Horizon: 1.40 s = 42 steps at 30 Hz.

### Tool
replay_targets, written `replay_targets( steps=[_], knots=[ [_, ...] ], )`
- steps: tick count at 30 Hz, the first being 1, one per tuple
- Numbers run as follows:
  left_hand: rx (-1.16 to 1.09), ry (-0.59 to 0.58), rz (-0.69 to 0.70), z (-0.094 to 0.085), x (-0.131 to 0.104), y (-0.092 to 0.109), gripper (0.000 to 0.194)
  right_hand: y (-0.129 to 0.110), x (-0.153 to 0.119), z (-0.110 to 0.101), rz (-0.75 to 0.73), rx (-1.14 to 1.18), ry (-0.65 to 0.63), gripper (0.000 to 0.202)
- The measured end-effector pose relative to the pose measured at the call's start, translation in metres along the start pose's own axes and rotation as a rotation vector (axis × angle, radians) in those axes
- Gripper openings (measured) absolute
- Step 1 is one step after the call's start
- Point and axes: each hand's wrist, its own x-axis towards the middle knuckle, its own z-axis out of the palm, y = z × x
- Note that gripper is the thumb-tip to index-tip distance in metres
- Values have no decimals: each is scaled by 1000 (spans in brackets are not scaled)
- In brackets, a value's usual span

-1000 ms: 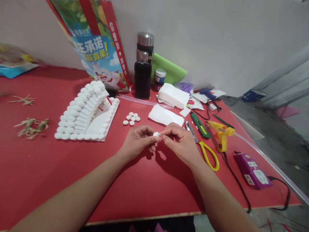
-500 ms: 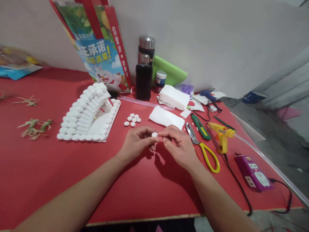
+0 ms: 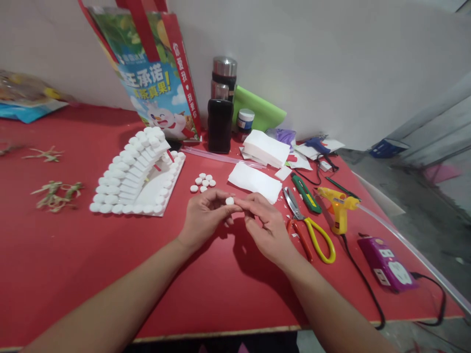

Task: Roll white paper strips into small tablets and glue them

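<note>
A small white disc sits between my hands above the red table. My left hand is closed, pinching the disc between thumb and fingers. From the other side my right hand presses its fingertips against the disc's edge, thumb tucked in close to the index finger. Several similar white discs lie loose just beyond my left hand. Farther left stands a white model edged with rows of such discs, with a stepped curve inside. Stacked white strips lie past my right hand.
Yellow-handled scissors, red-handled pliers, a green cutter knife and a yellow glue gun lie right. Its cable runs near a purple power strip. Behind stand a phone, a flask and a printed bag.
The disc has shifted slightly left and turned more of its flat face into view. My right hand has moved a little left, showing more of the red-handled pliers.
</note>
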Motion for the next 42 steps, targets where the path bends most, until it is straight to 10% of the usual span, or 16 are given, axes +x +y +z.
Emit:
replay_targets(
  steps=[11, 24, 34, 42],
  knots=[
    [-23, 7, -105, -4, 4, 0, 25, 0, 1, 1, -33, 6, -30, 64],
    [-806, -258, -494, -3, 6, 2, 43, -7, 6, -10, 66, 128, 31, 42],
    [-750, -280, -501, -5, 6, -4, 32, -7, 6, -2, 57, 99, 47, 31],
    [-622, -285, -428, -2, 6, -7, 35, -5, 6, 3, 371, 222, 82, 8]
  ],
)
